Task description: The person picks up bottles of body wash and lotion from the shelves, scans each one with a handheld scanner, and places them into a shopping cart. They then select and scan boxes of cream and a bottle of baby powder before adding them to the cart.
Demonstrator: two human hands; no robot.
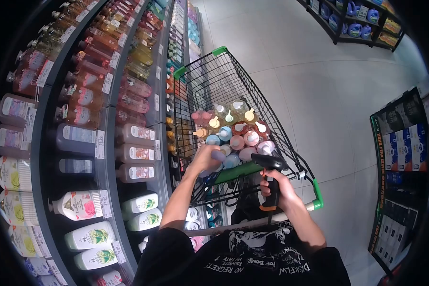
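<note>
My left hand [206, 158] is closed on a bottle with a purple-grey cap [218, 155], over the near end of the wire cart [243, 71]. Several pump bottles [237, 127] with yellow, white, pink, blue and orange tops stand packed together in the cart, just beyond that hand. My right hand [277, 187] is wrapped round the grip of a black and orange handheld scanner [270, 164], above the cart's near right side. The lower part of the bottle at my left hand is hidden.
Shelves [110, 143] of bottles with price tags run along the left, close to the cart. Boxed goods stand on a display [405, 148] at the right. Another rack [355, 21] with blue containers is at the top right. Grey tiled floor [319, 105] lies between.
</note>
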